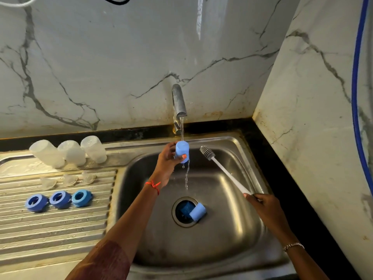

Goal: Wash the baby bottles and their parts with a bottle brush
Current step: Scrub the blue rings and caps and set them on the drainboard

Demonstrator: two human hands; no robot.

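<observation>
We find the steel sink (238, 156) with its tap (178, 100) running. The right grip (262, 205) is closed round the handle end of the bottle brush (224, 170), whose head is raised beside the stream. The left grip (166, 164) curls round a blue bottle cap (181, 149) directly under the water. We advise turning the cap's opening to the stream, then working the bristles inside. A second cap (198, 211) lies at the drain.

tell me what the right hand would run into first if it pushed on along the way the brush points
Probably the water stream just above the blue cap that the left hand holds, led by the brush in the right hand. Depth is unclear, so it may pass in front.
</observation>
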